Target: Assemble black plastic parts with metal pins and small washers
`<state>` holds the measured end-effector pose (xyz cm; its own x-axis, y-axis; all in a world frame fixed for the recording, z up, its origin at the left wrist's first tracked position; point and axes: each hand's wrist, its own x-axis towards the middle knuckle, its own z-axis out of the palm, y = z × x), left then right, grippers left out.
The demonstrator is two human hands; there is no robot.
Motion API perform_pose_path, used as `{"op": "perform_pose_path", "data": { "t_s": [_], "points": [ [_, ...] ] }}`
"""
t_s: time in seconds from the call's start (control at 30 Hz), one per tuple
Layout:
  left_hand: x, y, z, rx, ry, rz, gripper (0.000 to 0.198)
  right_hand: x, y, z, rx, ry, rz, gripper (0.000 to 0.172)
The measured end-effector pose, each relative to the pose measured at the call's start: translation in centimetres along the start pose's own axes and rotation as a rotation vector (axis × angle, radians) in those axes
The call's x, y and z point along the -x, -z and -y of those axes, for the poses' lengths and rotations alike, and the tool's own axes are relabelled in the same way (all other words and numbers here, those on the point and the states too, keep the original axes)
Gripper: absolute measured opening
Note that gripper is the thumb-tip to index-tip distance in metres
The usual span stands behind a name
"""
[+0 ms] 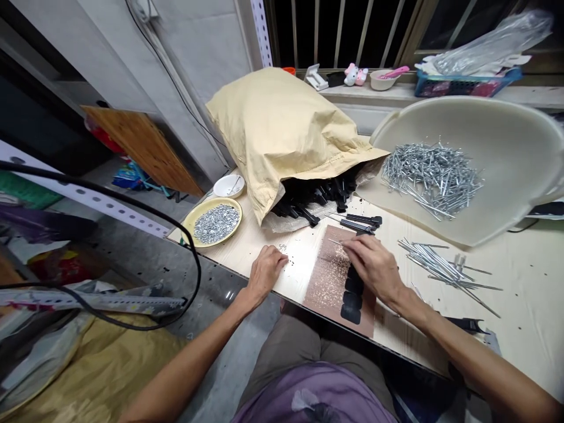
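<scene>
Board: We have a brown board (369, 317) on the table (524, 252), with pale specks (326, 288) all over it and a row of black pads (351, 313) along its right side.
Right hand: Our right hand (372, 264) is over the far part of the board, its fingers pinched on a thin rod (335, 241).
Left hand: Our left hand (264, 271) is left of the board with its fingertips together, next to some tiny bits (291, 260). We can't tell if one is in the pinch.
Black parts: We see two or so at the board's far end (359, 226).
Bag: A big tan bag (282, 117) lies past the board, more black parts in its mouth.
Plate: Left of the board we have a yellow plate (187, 226) of shiny bits (215, 223), a white bowl (221, 186) just behind it.
Loose rods: A messy pile (440, 264) lies right of the board.
Tub: Past that pile we see a big pale tub (506, 153) with lots more rods in it.
</scene>
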<state>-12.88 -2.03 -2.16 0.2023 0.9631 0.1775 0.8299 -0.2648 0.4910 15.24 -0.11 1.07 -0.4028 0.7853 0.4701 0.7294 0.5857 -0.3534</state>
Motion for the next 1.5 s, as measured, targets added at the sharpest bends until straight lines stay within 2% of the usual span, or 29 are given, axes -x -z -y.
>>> {"op": "perform_pose_path", "data": {
  "t_s": [0.07, 0.13, 0.23, 0.33, 0.43, 0.63, 0.87, 1.03, 1.2, 1.5],
  "points": [
    [-0.2, 0.1, 0.2, 0.177, 0.101, -0.082, 0.015, 0.3, -0.7, 1.1, -0.049, -0.016, 0.057, 0.025],
    [-0.5, 0.2, -0.3, 0.445, 0.287, -0.13, 0.017, 0.4, -1.3, 2.4, -0.115, -0.024, 0.103, 0.027],
    [-1.2, 0.2, -2.1, 0.932, 0.546, -0.117, 0.028, 0.2, -1.9, 4.3, -0.182, -0.037, 0.16, 0.03],
    [-1.8, 0.0, -4.6, 1.255, 0.633, -0.106, 0.033, -0.3, -2.0, 5.6, -0.167, -0.082, 0.181, 0.031],
    [-2.3, -0.5, -6.7, 1.395, 0.629, -0.116, 0.034, -0.4, -1.8, 5.7, -0.093, -0.116, 0.169, 0.031],
    [-2.7, -1.5, -8.6, 1.487, 0.577, -0.133, 0.03, 0.1, -1.1, 4.6, 0.026, -0.124, 0.117, 0.031],
    [-2.5, -2.1, -8.9, 1.434, 0.502, -0.125, 0.024, 0.5, -0.7, 4.5, 0.076, -0.133, 0.08, 0.028],
    [-2.9, -2.0, -8.4, 1.385, 0.501, -0.053, 0.022, 0.9, -0.6, 4.3, 0.016, -0.172, 0.068, 0.021],
    [-3.3, -2.6, -8.7, 1.377, 0.555, 0.014, 0.031, 1.3, -0.2, 4.0, 0.118, -0.189, 0.073, 0.018],
    [-3.6, -4.9, -10.0, 1.402, 0.568, -0.006, 0.033, 1.7, 0.3, 3.1, 0.298, -0.166, 0.016, 0.022]
  ]
}}
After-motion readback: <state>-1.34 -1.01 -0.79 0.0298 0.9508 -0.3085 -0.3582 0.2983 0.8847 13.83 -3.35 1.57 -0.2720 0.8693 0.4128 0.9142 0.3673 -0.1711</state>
